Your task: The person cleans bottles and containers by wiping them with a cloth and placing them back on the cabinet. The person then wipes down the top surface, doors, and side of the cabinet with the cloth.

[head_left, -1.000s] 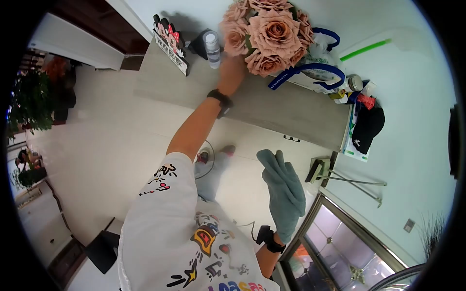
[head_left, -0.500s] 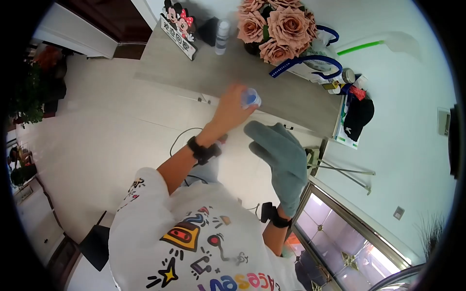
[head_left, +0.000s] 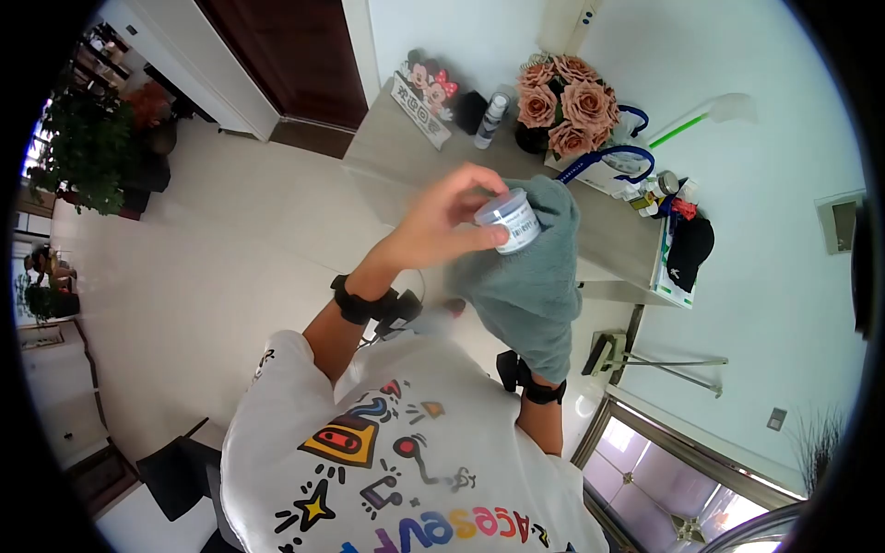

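My left hand [head_left: 433,221] is closed around a small round jar [head_left: 512,224] with a pale translucent lid and a white label with a barcode. The thumb presses its near side and the fingers curl over the far side. A thick grey-green fabric mitt [head_left: 525,286] covers my right hand down to the wrist, hiding the fingers. The mitt is right beside the jar and partly behind it; whether it grips the jar cannot be made out. Black devices are strapped on both wrists.
Beyond my hands stands a grey-topped cabinet [head_left: 378,152] bearing a cartoon sign [head_left: 422,109], a spray bottle [head_left: 491,120], pink roses [head_left: 576,103], a bag with blue handles [head_left: 599,175] and a black cap [head_left: 690,251]. A long-handled tool [head_left: 664,360] leans at the right wall.
My left hand has lifted the jar off the cabinet edge and brought it closer, tilting its label into view. The mitted right hand has moved up beside it. The view has shifted.
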Action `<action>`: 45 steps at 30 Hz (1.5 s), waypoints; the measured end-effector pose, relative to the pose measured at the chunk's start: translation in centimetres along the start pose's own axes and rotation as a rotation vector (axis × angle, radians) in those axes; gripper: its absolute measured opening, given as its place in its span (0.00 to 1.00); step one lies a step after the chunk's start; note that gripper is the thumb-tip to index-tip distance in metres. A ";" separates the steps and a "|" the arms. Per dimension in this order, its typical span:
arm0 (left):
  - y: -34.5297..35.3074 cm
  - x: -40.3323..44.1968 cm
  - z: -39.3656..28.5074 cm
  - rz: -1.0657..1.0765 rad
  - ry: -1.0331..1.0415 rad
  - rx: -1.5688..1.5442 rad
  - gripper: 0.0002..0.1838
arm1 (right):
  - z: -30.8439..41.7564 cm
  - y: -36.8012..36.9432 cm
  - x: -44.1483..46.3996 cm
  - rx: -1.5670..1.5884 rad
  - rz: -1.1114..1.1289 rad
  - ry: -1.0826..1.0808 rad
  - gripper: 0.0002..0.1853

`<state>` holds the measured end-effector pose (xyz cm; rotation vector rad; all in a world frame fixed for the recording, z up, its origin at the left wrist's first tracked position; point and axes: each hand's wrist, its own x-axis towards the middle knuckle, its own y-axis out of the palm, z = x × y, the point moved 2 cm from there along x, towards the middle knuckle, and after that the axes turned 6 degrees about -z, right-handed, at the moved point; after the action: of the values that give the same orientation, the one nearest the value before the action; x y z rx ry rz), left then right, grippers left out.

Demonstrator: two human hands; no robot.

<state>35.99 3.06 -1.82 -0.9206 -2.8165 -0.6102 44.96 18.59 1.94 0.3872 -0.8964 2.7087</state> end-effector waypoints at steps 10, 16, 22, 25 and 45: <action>-0.8 -5.7 -6.7 -0.022 0.101 0.354 0.21 | 8.6 3.5 -1.4 0.105 -0.014 0.003 0.31; -2.7 -9.3 -9.0 -0.114 0.195 0.402 0.18 | 7.5 6.4 -2.6 0.283 0.038 -0.020 0.31; -3.2 -12.4 -11.1 -0.201 0.286 0.631 0.16 | 6.3 8.7 -3.9 0.468 0.139 -0.017 0.32; -2.5 -13.1 -11.9 -0.224 0.343 0.679 0.17 | 6.0 8.4 -4.8 0.493 0.177 -0.012 0.31; 6.9 -7.3 -5.6 0.246 0.193 0.604 0.14 | -3.7 0.8 -13.1 0.496 -0.124 0.208 0.29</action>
<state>45.86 1.89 3.90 -0.9827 -2.4243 0.1726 56.24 18.10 -5.70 0.2359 -0.1336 2.7628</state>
